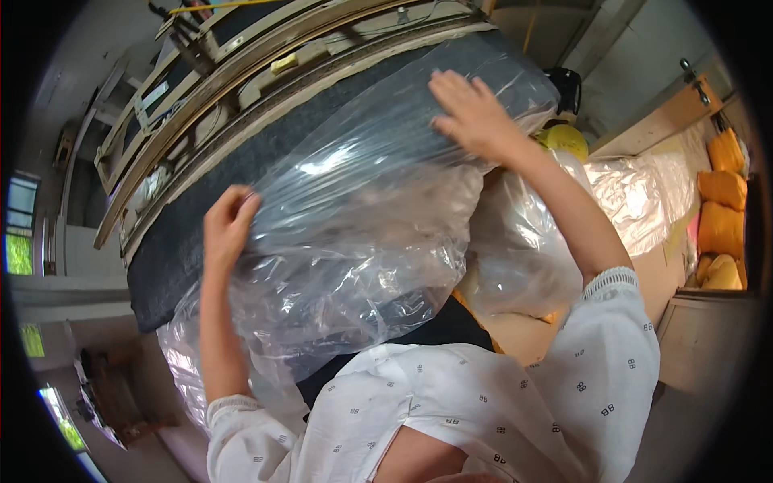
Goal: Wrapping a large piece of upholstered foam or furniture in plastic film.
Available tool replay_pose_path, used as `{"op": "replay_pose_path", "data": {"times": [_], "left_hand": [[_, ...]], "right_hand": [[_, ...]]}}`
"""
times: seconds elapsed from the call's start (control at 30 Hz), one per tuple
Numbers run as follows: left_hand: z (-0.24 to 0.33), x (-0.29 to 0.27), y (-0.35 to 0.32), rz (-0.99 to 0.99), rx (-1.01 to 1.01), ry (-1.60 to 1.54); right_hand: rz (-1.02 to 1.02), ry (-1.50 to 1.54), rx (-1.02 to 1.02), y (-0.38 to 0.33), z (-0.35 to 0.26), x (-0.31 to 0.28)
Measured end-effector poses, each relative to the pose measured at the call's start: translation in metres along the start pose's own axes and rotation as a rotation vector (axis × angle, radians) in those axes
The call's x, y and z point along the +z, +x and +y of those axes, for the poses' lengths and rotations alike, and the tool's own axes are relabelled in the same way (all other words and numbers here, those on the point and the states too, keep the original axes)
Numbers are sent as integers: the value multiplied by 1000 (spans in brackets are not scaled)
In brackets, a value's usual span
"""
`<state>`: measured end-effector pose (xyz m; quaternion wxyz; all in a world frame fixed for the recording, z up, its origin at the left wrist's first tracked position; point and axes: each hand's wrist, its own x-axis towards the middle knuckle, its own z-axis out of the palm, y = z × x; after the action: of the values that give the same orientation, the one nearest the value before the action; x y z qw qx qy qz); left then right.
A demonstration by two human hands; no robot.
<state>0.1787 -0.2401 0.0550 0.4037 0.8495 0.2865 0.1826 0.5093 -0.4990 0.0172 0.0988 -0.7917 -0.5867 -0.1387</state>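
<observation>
A wide sheet of clear plastic film (346, 189) lies over a dark padded worktop (169, 249) in front of me. Its near part hangs down in crumpled folds toward my lap. My left hand (229, 221) pinches the film at its left edge, thumb against fingers. Farther off to the right, my right hand (475, 117) rests flat on the film with its fingers spread. Fine creases run through the film between both hands.
A long frame-like machine (241, 88) with rails spans the far side of the worktop. More clear plastic (523, 241) bulges at my right, beside a shiny plastic heap (644, 193) and a yellow round object (566, 141). Orange bundles (719, 229) sit at far right above a cabinet (702, 330).
</observation>
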Motion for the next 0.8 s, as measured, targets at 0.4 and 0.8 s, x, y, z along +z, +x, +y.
{"op": "replay_pose_path", "data": {"times": [0.4, 0.8], "left_hand": [[-126, -132, -53, 441, -21, 218], [-150, -138, 10, 535, -16, 304]], "right_hand": [[-144, 192, 83, 76, -84, 4], [169, 884, 403, -83, -155, 23]]}}
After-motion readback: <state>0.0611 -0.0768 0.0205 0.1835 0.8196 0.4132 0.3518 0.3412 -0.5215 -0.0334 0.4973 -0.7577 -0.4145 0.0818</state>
